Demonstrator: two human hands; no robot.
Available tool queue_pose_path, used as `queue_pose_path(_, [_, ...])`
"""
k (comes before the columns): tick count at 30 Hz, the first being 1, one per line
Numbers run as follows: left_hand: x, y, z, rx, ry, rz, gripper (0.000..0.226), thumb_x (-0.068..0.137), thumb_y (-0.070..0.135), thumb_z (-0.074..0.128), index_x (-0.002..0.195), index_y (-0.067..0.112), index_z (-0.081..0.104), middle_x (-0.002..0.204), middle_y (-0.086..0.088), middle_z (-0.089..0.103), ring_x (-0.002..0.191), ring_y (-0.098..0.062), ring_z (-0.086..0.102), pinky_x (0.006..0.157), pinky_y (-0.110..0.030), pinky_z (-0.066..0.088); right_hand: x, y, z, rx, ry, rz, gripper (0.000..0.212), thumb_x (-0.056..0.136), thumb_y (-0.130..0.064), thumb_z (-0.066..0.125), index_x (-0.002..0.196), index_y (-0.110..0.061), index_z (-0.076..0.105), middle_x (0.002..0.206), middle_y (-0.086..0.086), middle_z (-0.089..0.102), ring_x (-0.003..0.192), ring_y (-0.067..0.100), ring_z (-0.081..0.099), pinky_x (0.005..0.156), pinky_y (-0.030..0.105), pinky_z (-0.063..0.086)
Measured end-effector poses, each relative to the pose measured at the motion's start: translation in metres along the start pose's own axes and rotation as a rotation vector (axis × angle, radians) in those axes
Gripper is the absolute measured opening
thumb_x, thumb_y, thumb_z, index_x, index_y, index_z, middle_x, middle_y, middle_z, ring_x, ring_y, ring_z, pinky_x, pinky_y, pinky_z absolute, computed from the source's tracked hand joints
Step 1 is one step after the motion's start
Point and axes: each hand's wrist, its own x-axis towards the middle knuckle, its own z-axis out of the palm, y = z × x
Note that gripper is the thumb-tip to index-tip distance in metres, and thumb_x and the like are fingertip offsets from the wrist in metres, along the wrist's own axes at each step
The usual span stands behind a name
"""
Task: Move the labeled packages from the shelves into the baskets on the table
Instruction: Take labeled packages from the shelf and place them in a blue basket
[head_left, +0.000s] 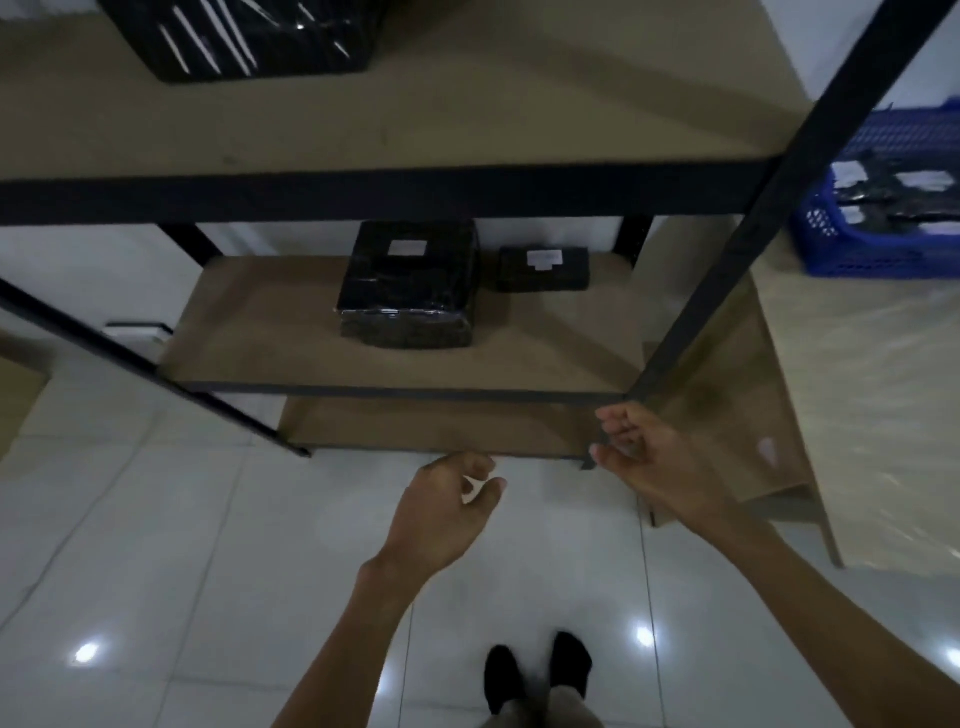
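My hands, left (447, 499) and right (644, 457), hang loosely curled and empty at lower centre; the large black plastic-wrapped labeled package (410, 286) sits above them mid-frame, nearer my left.

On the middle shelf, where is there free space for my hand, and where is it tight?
On the middle shelf, bare board lies left of the large package, up to the left rear post, and along the front edge before it. Tight: the narrow gap between the large package and the small package.
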Motion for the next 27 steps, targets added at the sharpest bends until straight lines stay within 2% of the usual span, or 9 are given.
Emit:
queue_pose_path(4, [0.077,-0.026,0.016,0.042,-0.080,0.102,0.024,0.089,0.032,0.063,0.106,0.015,0.067,0.103,0.007,0.067,0.097,-0.009,0.062,0.085,-0.023,0.049,0.057,0.024,0.030,0.030,0.053,0.025,0.028,0.080,-0.019,0.074,0.095,-0.032,0.054,0.093,-0.009,0.058,0.092,0.017,0.061,0.086,0.040,0.053])
queue_pose_path(6, [0.121,-0.037,0.028,0.083,-0.093,0.153,0.023,0.090,0.029,0.062,0.106,0.014,0.066,0.105,0.003,0.066,0.099,-0.013,0.061,0.084,-0.025,0.049,0.088,0.042,0.047,0.053,0.106,-0.004,0.029,0.079,-0.018,0.074,0.089,-0.035,0.053,0.090,-0.007,0.059,0.089,0.020,0.063,0.082,0.041,0.054])
queue_pose_path(8, [0.167,-0.050,0.043,0.129,-0.057,0.207,0.021,0.089,0.029,0.063,0.107,0.018,0.066,0.110,0.003,0.063,0.102,-0.013,0.058,0.085,-0.025,0.047,0.122,0.058,0.064,0.052,0.175,-0.028,0.020,0.079,-0.020,0.073,0.087,-0.025,0.056,0.086,-0.005,0.059,0.083,0.016,0.061,0.084,0.038,0.052])
queue_pose_path(11, [0.225,-0.070,0.067,0.200,0.020,0.284,0.023,0.086,0.032,0.064,0.106,0.020,0.065,0.113,0.000,0.063,0.105,-0.018,0.057,0.088,-0.030,0.047,0.165,0.079,0.081,0.058,0.245,-0.060,0.018,0.082,-0.024,0.071,0.093,-0.014,0.059,0.084,-0.002,0.059,0.082,0.017,0.060,0.085,0.038,0.049])
queue_pose_path(14, [0.273,-0.091,0.089,0.292,0.081,0.376,0.033,0.086,0.042,0.062,0.111,0.021,0.062,0.116,0.002,0.059,0.110,-0.018,0.054,0.092,-0.031,0.043,0.206,0.095,0.088,0.052,0.305,-0.151,0.017,0.084,-0.027,0.069,0.095,-0.022,0.058,0.087,-0.003,0.060,0.083,0.015,0.060,0.080,0.032,0.050])
queue_pose_path(17, [0.304,-0.107,0.106,0.411,0.254,0.506,0.044,0.084,0.055,0.057,0.116,0.025,0.058,0.123,0.005,0.054,0.115,-0.016,0.047,0.094,-0.030,0.034,0.246,0.110,0.094,0.015,0.387,-0.243,0.017,0.084,-0.030,0.067,0.095,-0.025,0.056,0.086,-0.011,0.056,0.077,0.003,0.055,0.072,0.022,0.046])
queue_pose_path(19, [0.313,-0.113,0.112,0.417,0.337,0.551,0.053,0.082,0.061,0.054,0.122,0.027,0.055,0.132,0.008,0.048,0.122,-0.014,0.042,0.098,-0.030,0.030,0.267,0.119,0.099,-0.011,0.432,-0.297,0.017,0.084,-0.032,0.066,0.096,-0.026,0.057,0.086,-0.013,0.055,0.075,0.000,0.053,0.071,0.020,0.045])
queue_pose_path(22, [0.320,-0.119,0.117,0.447,0.363,0.580,0.057,0.082,0.067,0.048,0.122,0.027,0.056,0.130,0.008,0.052,0.120,-0.012,0.044,0.098,-0.030,0.032,0.282,0.128,0.105,-0.082,0.487,-0.355,0.020,0.084,-0.036,0.065,0.101,-0.027,0.057,0.086,-0.010,0.057,0.076,0.003,0.054,0.073,0.027,0.048])
queue_pose_path(27, [0.320,-0.121,0.118,0.496,0.376,0.601,0.062,0.083,0.070,0.045,0.120,0.022,0.059,0.123,0.001,0.060,0.111,-0.018,0.053,0.089,-0.035,0.044,0.280,0.132,0.111,-0.344,0.486,-0.373,0.037,0.084,-0.047,0.061,0.115,-0.028,0.052,0.091,-0.004,0.061,0.084,0.013,0.059,0.078,0.034,0.050])
